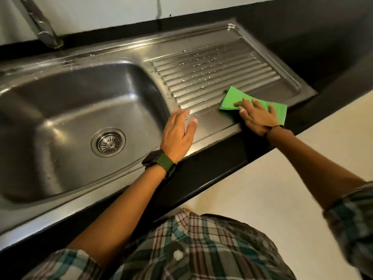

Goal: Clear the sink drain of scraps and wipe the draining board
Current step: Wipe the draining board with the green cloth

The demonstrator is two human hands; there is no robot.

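Note:
A steel sink bowl (66, 110) fills the left of the view, with a round drain strainer (108, 142) at its bottom; no scraps show on it. The ribbed draining board (214, 71) to its right carries scattered water drops. A folded green cloth (234, 97) lies on the board's near right corner. My right hand (256, 116) presses flat on the cloth, fingers spread. My left hand (178, 134), with a dark watch on the wrist, rests flat on the steel between bowl and board and holds nothing.
A tap (43, 27) stands at the back left against the pale wall. A black countertop (314, 47) surrounds the steel unit, and its front edge (222, 178) runs diagonally towards me. Pale floor (282, 188) lies below on the right.

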